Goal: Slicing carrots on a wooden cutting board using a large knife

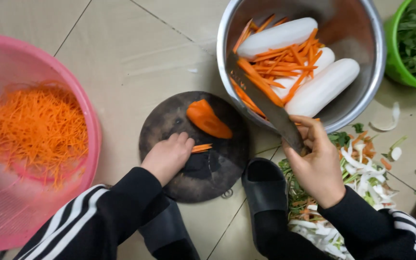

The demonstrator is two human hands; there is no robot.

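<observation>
Two hands at a floor-level chopping board

Two black slippers (266,185) show only in part, cut off by dark sleeves. The left hand (168,156) curls knuckles-down on the round dark chopping board (169,120), fingertips pinning a few carrot slices (201,148); a carrot chunk (208,120) lies just beyond. The right hand (316,166) grips a cleaver (261,103), whose handle is hidden, blade carrying carrot sticks (258,86) over the steel bowl (362,91) of white radishes (323,86). Peelings (362,168) litter the tiled floor (136,53); a pink basket (80,98) holds shredded carrot (34,130).
</observation>
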